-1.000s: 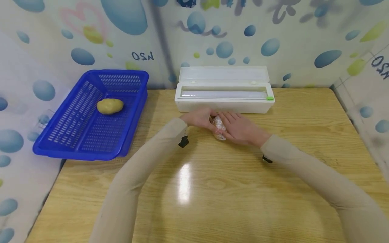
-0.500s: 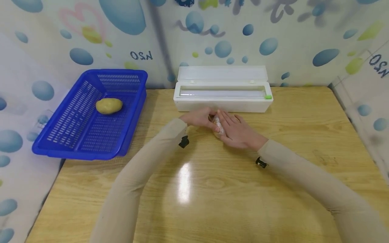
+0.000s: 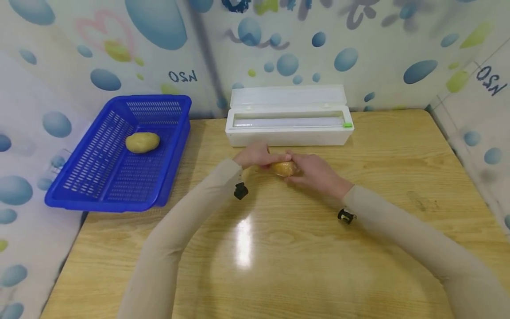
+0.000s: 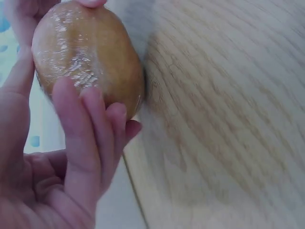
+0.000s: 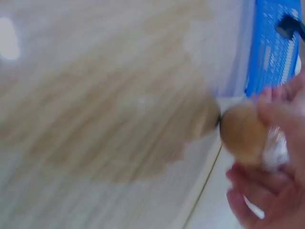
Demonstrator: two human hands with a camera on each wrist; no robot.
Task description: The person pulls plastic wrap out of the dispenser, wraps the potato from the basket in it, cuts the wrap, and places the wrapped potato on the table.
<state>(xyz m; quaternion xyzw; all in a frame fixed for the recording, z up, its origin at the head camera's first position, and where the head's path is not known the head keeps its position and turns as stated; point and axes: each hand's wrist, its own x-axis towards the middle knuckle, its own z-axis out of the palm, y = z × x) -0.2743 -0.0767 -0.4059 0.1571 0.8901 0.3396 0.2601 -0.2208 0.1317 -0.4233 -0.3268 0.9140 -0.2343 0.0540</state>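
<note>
A potato point(image 3: 284, 169) wrapped in shiny cling film is between the two hands, just in front of the white film dispenser point(image 3: 289, 137). My left hand point(image 3: 256, 156) grips its left end, thumb along the top. At the other end my right hand point(image 3: 318, 173) holds it between thumb and fingers. In the left wrist view the film on the potato point(image 4: 88, 57) looks creased and glossy, with the left hand's fingers point(image 4: 78, 129) curled against it. The right wrist view is blurred, but the right hand's fingers point(image 5: 257, 188) show around the potato point(image 5: 243, 133).
At the left, a blue plastic basket point(image 3: 169, 177) holds one unwrapped potato point(image 3: 142, 142). The dispenser's lid point(image 3: 287, 96) stands up against the patterned wall point(image 3: 287, 42), with a film roll point(image 3: 287, 122) inside and a green slider point(image 3: 347, 125) at its right end. Wooden table point(image 3: 303, 257) lies in front.
The wrapped potato has been turned in the hands, so its yellow side now faces the head camera. My right hand went from lying flat over it to holding its right end.
</note>
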